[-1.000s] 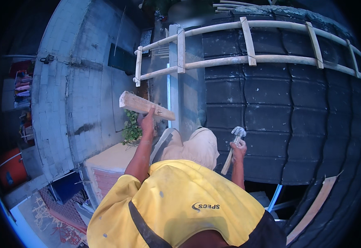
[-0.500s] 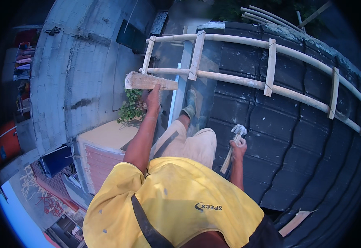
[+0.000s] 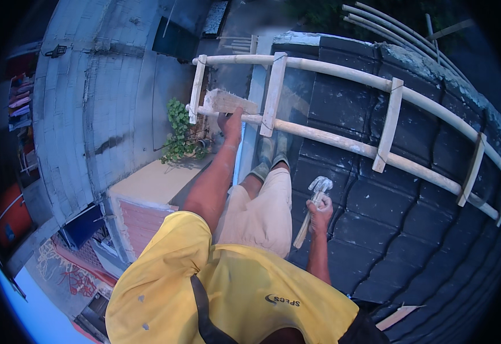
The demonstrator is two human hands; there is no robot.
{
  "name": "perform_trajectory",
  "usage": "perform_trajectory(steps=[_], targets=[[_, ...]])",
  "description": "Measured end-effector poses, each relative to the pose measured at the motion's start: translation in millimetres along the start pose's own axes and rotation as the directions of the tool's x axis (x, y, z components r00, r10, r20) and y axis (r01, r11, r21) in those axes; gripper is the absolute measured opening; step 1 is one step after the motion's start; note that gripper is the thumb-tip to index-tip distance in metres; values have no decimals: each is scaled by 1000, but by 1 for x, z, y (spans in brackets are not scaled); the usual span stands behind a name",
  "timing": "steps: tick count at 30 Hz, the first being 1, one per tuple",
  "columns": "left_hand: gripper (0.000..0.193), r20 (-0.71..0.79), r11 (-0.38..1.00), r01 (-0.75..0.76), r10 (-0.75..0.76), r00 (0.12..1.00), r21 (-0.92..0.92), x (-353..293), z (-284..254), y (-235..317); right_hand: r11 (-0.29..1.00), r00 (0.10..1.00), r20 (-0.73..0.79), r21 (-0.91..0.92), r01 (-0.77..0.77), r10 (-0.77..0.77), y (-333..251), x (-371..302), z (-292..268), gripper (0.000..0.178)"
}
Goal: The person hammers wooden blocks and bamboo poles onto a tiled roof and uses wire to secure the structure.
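Note:
My left hand [image 3: 231, 123] is closed on a short, thick piece of wood [image 3: 231, 102] with a rough, pale end, held just over the near pole of a bamboo ladder [image 3: 330, 133]. Whether the wood touches the pole I cannot tell. The ladder has flat wooden rungs and lies across the roof edge, reaching away to the right. Lower down on the right, my right hand [image 3: 320, 213] grips a hammer [image 3: 320, 184] near its whitish, worn head; the wooden handle slants down to the left.
Dark roof tiles [image 3: 371, 223] slope away at my right. My boots [image 3: 266, 153] stand by the roof edge, with a drop on the left toward a leafy plant [image 3: 178, 123] and a grey neighbouring roof [image 3: 112, 103]. A wood offcut [image 3: 398, 316] lies at lower right; several poles [image 3: 402, 35] lie behind.
My left hand has moved right with the piece of wood, which now overlaps the ladder's near pole. My right hand and hammer have shifted slightly left and down. A second boot shows more fully.

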State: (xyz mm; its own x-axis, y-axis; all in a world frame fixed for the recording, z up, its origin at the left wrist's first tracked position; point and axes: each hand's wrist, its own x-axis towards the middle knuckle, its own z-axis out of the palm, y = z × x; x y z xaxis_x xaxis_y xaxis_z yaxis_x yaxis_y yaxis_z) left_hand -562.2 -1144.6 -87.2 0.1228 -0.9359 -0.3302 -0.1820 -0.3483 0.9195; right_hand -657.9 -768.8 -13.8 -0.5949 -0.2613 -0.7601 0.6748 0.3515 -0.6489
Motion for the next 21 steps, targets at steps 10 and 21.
perform_trajectory(steps=[10, 21], targets=[[39, 103, 951, -64, 35, 994, 302, 84, 79, 20, 991, 986, 108, 28, -128, 125, -22, 70, 63, 49], [41, 33, 982, 76, -82, 996, 171, 140, 140, -55, 969, 963, 110, -50, -244, 248, -33, 134, 86, 46]])
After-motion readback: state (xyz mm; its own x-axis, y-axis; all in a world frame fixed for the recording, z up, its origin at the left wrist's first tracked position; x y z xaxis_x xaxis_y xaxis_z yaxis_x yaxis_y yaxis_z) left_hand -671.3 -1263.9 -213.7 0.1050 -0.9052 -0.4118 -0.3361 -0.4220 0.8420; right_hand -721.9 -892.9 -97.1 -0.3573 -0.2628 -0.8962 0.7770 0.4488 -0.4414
